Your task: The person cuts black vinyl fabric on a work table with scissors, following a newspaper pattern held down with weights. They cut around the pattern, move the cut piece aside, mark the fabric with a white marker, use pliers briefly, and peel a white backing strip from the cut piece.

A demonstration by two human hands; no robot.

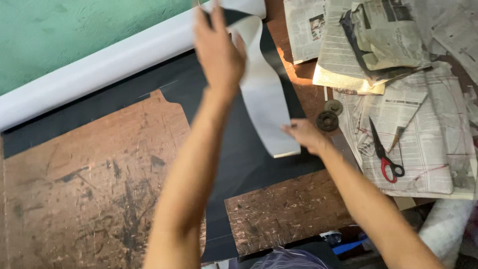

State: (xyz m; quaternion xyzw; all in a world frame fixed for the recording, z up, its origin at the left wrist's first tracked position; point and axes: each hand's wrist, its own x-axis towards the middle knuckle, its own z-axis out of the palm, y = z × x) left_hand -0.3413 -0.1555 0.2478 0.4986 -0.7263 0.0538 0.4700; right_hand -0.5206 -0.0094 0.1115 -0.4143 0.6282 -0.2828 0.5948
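Note:
A long curved strip of sheet material (264, 94), pale grey on one face and black on the other, hangs between my two hands. My left hand (217, 47) grips its upper end, raised over the far side of the table. Its lower end is pinched in my right hand (304, 135), near the table surface. Below the strip lies a large black sheet (239, 164) with shapes cut out of it, spread over the scratched brown wooden table (94, 179).
A white roll (99, 67) runs along the far edge of the black sheet. Right of my hands lie spread newspapers (428, 129), red-handled scissors (384, 152), a small blade tool (397, 137) and two round dark discs (328, 115).

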